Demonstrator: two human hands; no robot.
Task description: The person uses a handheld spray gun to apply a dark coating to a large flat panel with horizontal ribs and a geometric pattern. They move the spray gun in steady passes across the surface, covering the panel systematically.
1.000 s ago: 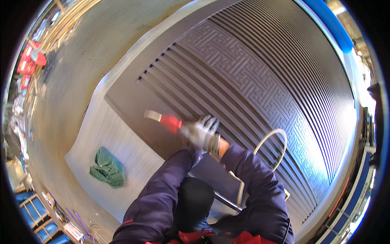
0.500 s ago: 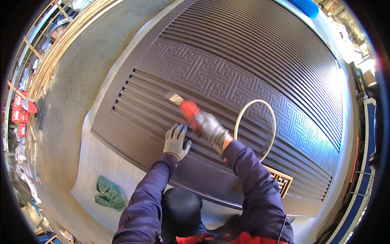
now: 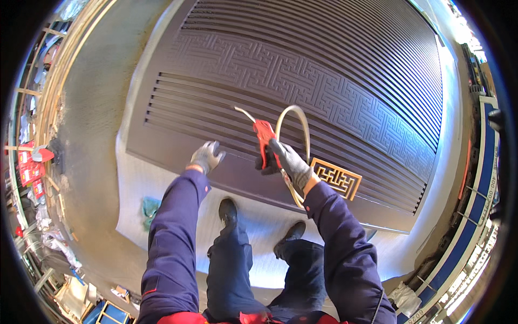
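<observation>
My right hand, in a grey work glove, is closed round a red air blow gun with a thin pale nozzle that points up and left. From the gun's lower end runs a cream air hose, looping above and behind my wrist. Beneath both hands lies a large dark brown metal panel with long slats and a raised fretwork band. My gloved left hand, fingers apart and holding nothing, is over the panel's near left part; whether it touches cannot be made out. A gold-framed lattice piece lies right of my right hand.
Pale sheeting extends under the panel past its edges. On it, partly behind my left sleeve, is a green cloth. Timber strips run along the left; a blue and white beam lines the right. My feet stand at the near edge.
My left hand has come off its flat rest on the slats and drawn back. My right hand has pulled the blow gun nearer. My body has risen, with legs and shoes now showing.
</observation>
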